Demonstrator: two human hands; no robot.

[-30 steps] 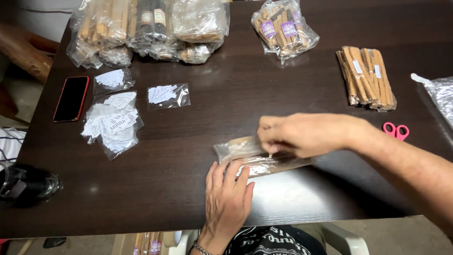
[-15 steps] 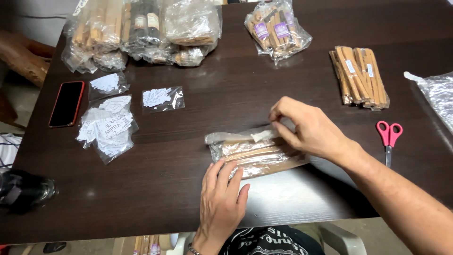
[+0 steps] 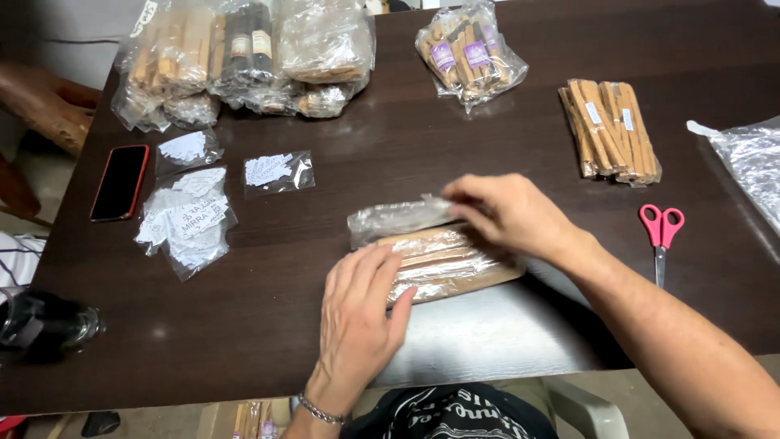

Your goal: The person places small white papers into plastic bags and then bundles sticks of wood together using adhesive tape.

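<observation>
A clear plastic bag of light wooden sticks (image 3: pixel 443 262) lies on the dark wooden table (image 3: pixel 455 154) in front of me. My left hand (image 3: pixel 357 317) lies flat on the bag's near left part, fingers spread, pressing it down. My right hand (image 3: pixel 508 213) pinches the bag's loose open flap (image 3: pixel 394 219) at its far edge, folding it over the sticks.
A bundle of wooden sticks (image 3: pixel 611 128) and pink-handled scissors (image 3: pixel 661 232) lie to the right. Bagged sticks (image 3: pixel 470 50) and several larger bags (image 3: pixel 244 61) sit at the back. Small bags of paper labels (image 3: pixel 191 215) and a red-cased phone (image 3: pixel 120 182) lie left. A crinkled clear bag (image 3: pixel 751 167) is far right.
My right hand has moved right along the bag's far edge, drawing the flap flatter. My left hand has shifted further onto the bag.
</observation>
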